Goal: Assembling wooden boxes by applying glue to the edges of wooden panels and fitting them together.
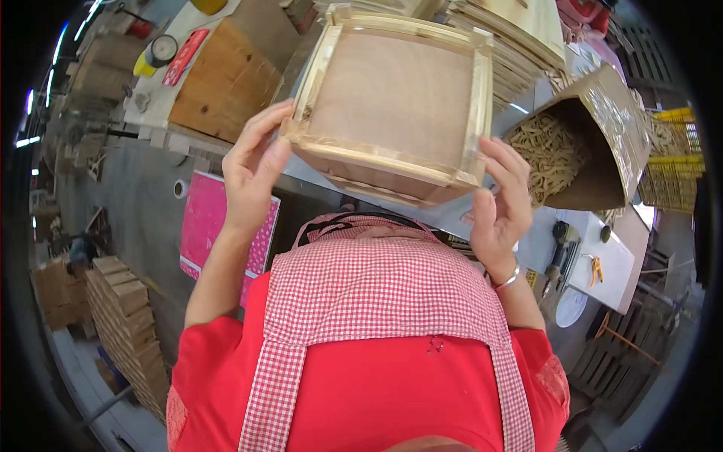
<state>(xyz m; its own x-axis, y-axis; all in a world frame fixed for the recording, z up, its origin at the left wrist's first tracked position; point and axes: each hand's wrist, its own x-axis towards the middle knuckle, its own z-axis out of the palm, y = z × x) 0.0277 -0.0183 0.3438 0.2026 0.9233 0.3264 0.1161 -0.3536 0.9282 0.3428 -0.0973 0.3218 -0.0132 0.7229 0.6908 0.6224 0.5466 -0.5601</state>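
Between my two hands is a square wooden box (392, 94) with a light wood frame round its edges and a thin plywood panel set inside. It is tilted, so its near side wall also shows. My left hand (254, 162) grips the box's near left corner, thumb and fingers pressed on the frame. At the near right corner, my right hand (503, 192) has its fingers against the frame and its thumb bent in below. The box's underside is hidden.
An open carton (602, 135) full of thin wooden pieces lies tipped on the right. Stacked wooden panels (520, 30) stand behind the box. A cordless drill (561, 245) and orange-handled pliers (596, 270) lie at right. A pink patterned box (203, 218) stands at left.
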